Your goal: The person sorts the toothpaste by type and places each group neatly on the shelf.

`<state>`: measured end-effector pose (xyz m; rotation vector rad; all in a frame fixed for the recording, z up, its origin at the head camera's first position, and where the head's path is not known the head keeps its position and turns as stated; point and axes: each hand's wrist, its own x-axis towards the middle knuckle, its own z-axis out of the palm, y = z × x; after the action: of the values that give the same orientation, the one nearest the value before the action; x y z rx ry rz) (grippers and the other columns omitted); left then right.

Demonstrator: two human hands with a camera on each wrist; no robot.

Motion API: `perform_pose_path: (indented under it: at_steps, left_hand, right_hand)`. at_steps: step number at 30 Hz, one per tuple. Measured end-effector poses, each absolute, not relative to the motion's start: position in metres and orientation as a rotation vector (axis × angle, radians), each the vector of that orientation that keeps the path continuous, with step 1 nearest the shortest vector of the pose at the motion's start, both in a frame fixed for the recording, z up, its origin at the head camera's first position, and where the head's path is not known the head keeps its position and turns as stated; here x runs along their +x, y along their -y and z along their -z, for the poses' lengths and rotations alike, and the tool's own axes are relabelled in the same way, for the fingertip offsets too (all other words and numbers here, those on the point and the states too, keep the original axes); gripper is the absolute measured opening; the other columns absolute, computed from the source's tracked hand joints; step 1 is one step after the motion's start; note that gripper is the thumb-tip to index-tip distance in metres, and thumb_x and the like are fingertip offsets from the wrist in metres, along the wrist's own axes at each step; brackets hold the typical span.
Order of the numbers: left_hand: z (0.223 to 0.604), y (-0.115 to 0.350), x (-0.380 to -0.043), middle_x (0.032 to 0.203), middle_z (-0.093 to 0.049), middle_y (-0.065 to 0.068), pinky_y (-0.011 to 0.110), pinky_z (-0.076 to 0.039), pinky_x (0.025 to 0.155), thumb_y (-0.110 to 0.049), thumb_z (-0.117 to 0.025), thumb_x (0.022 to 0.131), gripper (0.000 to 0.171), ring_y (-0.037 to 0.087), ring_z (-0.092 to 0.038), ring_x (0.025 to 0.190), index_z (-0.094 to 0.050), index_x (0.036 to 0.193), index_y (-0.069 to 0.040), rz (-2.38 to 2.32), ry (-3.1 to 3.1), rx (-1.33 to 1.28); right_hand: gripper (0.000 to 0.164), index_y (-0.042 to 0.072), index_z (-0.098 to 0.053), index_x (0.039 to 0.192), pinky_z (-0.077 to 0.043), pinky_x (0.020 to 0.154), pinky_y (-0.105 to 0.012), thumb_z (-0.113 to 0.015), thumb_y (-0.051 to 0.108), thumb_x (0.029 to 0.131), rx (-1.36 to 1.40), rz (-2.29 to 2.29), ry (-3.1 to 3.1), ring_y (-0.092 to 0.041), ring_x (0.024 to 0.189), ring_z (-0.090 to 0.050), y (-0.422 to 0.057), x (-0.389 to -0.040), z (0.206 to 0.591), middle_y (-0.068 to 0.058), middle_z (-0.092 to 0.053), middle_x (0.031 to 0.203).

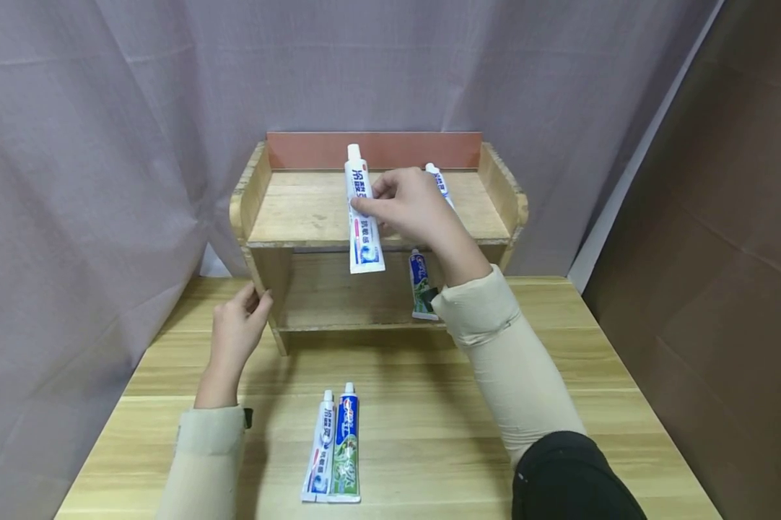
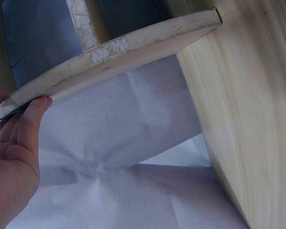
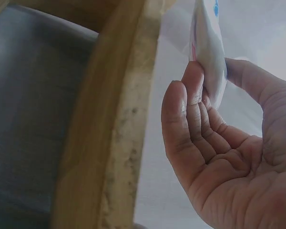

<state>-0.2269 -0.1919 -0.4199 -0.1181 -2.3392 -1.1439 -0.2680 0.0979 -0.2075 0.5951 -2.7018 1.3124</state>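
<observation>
My right hand [image 1: 419,206] pinches a white toothpaste tube [image 1: 366,249] between thumb and fingers, cap up, in front of the upper board of a small wooden shelf [image 1: 306,209]. In the right wrist view the white tube [image 3: 210,52] shows edge-on between thumb and fingertips, beside the board's edge. With thumb and fingers, my left hand [image 1: 237,325] grips the front edge of the shelf's left side panel. The left wrist view shows that hand [image 2: 14,143] at the panel edge [image 2: 62,71].
Another white tube [image 1: 439,184] lies on the upper board, partly behind my right hand. A blue-green toothpaste tube [image 1: 420,282] is on the lower board. On the table [image 1: 429,440] in front, a white tube [image 1: 321,448] and a blue-green one [image 1: 346,448] lie side by side.
</observation>
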Motion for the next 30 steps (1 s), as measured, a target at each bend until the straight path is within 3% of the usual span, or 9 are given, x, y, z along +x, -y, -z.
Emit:
perform_pose_path:
  at_steps: [5,12,20,30]
  left_hand:
    - [0.419,0.193,-0.227,0.106,-0.072,0.023,0.048,-0.061,0.083,-0.024,-0.061,0.1,0.028,0.038,-0.072,0.099,-0.071,0.114,-0.002,1.135,2.334,-0.115]
    - [0.421,0.192,-0.226,0.106,-0.071,0.023,0.047,-0.061,0.082,-0.023,-0.062,0.1,0.027,0.038,-0.072,0.099,-0.071,0.114,-0.002,1.137,2.336,-0.128]
    - [0.421,0.192,-0.227,0.107,-0.071,0.023,0.047,-0.061,0.083,-0.024,-0.062,0.1,0.028,0.038,-0.072,0.099,-0.071,0.116,-0.003,1.141,2.337,-0.116]
    - [0.421,0.193,-0.228,0.107,-0.071,0.023,0.049,-0.061,0.084,-0.025,-0.06,0.1,0.029,0.039,-0.071,0.1,-0.071,0.114,-0.002,1.132,2.344,-0.109]
  right_hand:
    - [0.029,0.001,-0.069,0.101,-0.064,0.064,-0.031,-0.075,0.028,0.092,0.491,-1.416,2.743,-0.023,0.074,-0.072,-0.092,-0.284,0.204,-0.009,-0.07,0.093]
    - [0.029,0.006,-0.072,0.093,-0.063,0.064,-0.029,-0.075,0.035,0.09,0.379,-1.269,2.817,-0.021,0.073,-0.073,-0.09,-0.304,0.2,-0.007,-0.073,0.085]
    - [0.032,0.006,-0.072,0.098,-0.062,0.062,-0.029,-0.075,0.037,0.09,0.296,-1.203,2.887,-0.019,0.068,-0.07,-0.09,-0.317,0.201,-0.007,-0.073,0.084]
    - [0.035,0.01,-0.067,0.071,-0.045,0.046,-0.022,-0.071,0.04,0.089,0.248,-1.022,2.946,-0.012,0.051,-0.057,-0.089,-0.334,0.206,-0.002,-0.066,0.062]
